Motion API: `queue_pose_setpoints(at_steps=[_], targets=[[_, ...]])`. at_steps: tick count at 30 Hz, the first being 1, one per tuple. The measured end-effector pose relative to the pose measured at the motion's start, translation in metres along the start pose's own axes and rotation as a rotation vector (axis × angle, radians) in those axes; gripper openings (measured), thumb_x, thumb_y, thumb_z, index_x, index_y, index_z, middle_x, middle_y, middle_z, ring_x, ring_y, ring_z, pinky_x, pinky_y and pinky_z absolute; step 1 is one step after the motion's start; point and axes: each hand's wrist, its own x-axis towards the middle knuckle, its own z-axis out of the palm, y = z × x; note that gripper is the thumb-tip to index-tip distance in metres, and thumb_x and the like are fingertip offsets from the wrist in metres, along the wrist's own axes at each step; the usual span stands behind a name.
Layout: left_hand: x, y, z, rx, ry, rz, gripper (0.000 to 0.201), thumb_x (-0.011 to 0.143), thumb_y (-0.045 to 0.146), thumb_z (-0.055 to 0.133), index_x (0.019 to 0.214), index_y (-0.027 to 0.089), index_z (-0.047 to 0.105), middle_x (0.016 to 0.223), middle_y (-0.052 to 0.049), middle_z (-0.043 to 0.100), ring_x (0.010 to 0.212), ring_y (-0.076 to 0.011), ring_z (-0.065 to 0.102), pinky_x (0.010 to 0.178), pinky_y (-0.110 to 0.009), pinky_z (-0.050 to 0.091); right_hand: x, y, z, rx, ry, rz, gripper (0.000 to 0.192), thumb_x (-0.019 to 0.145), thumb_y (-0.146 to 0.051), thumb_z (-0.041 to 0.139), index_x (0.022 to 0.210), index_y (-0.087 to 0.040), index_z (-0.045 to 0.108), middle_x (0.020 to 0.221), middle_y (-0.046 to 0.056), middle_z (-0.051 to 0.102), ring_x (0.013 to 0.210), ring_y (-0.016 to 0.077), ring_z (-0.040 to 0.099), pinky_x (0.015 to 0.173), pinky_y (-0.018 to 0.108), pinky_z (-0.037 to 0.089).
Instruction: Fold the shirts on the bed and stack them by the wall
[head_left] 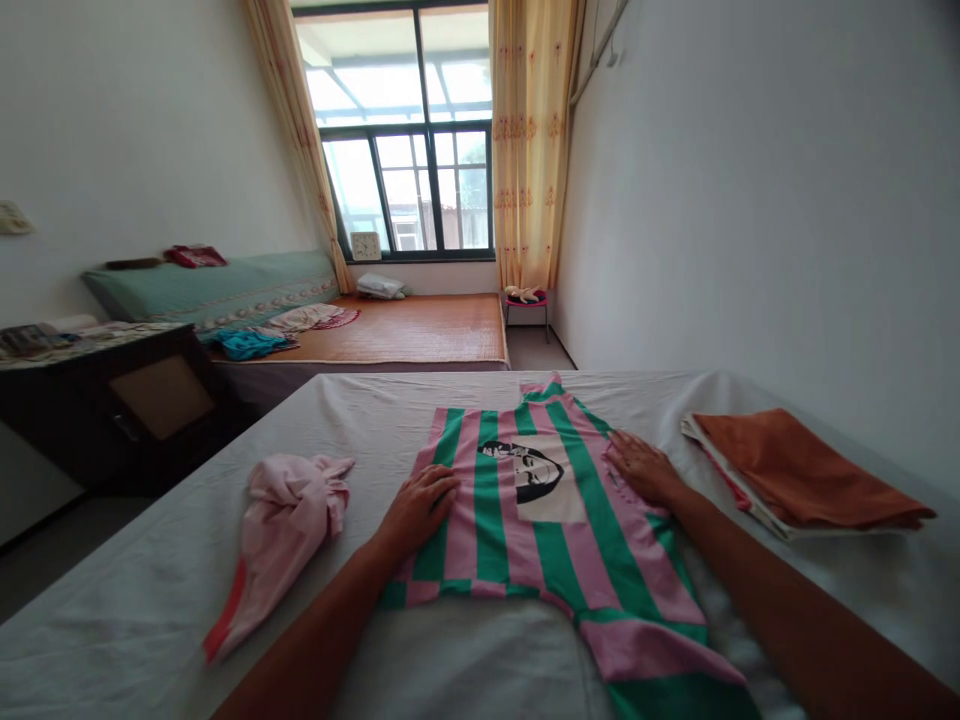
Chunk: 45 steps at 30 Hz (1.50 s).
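Both hands lie flat on a pink-and-green striped shirt (555, 530) spread out on the bed (150, 580), which is covered with a white sheet. The left hand (418, 508) rests palm down on the shirt's edge, fingers stretched out and slightly apart, gripping nothing. The right hand (643, 466) does the same on the opposite edge, open and pressing on the cloth. Between the two hands sits the shirt's printed patch (541, 478), a black-and-white picture on a pale square. Out beyond the left hand, near it but apart, lies a crumpled pink garment (281, 520) with an orange trim. Out past the right hand, well clear of the shirt, is a folded orange cloth (795, 465) stacked on something white. Further off from both hands stands a second bed (420, 330) under the window (409, 130).
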Motion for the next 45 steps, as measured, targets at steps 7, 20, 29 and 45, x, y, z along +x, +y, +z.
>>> queue_pose_setpoints(at_steps=[7, 20, 29, 45], targets=[[0.004, -0.006, 0.001, -0.039, -0.007, 0.026, 0.032, 0.093, 0.034, 0.044, 0.116, 0.027, 0.064, 0.121, -0.004, 0.061, 0.116, -0.0201, 0.053, 0.100, -0.036, 0.044, -0.002, 0.013, 0.004, -0.043, 0.018, 0.087, 0.058, 0.094, -0.046, 0.020, 0.141, -0.018, 0.039, 0.148, 0.008, 0.038, 0.136, 0.0225, 0.033, 0.112, 0.040, 0.024], [-0.002, 0.001, 0.001, 0.061, -0.013, 0.014, 0.033, 0.092, 0.033, 0.043, 0.117, 0.025, 0.063, 0.121, -0.004, 0.061, 0.113, -0.0194, 0.054, 0.099, -0.035, 0.043, -0.006, 0.007, -0.025, 0.015, -0.177, 0.050, 0.057, 0.093, -0.044, 0.027, 0.141, -0.017, 0.039, 0.149, 0.010, 0.036, 0.137, 0.0236, 0.030, 0.111, 0.041, 0.024], [0.080, -0.009, 0.001, 0.067, -0.094, 0.043, 0.032, 0.093, 0.031, 0.038, 0.107, 0.023, 0.066, 0.113, -0.007, 0.065, 0.107, -0.0211, 0.059, 0.095, -0.034, 0.045, 0.053, -0.045, -0.044, 0.071, -0.138, -0.116, 0.052, 0.097, -0.043, 0.019, 0.135, -0.022, 0.048, 0.139, 0.007, 0.050, 0.131, 0.0205, 0.041, 0.111, 0.038, 0.026], [0.121, -0.085, 0.026, 0.214, -0.248, -0.409, 0.055, 0.092, 0.045, 0.037, 0.143, 0.023, 0.037, 0.153, -0.009, 0.026, 0.141, -0.0307, 0.021, 0.110, -0.055, 0.020, 0.096, 0.016, -0.017, 0.037, -0.167, 0.125, 0.058, 0.094, -0.046, 0.023, 0.147, -0.023, 0.028, 0.153, 0.004, 0.026, 0.140, 0.0255, 0.024, 0.112, 0.050, 0.021]])
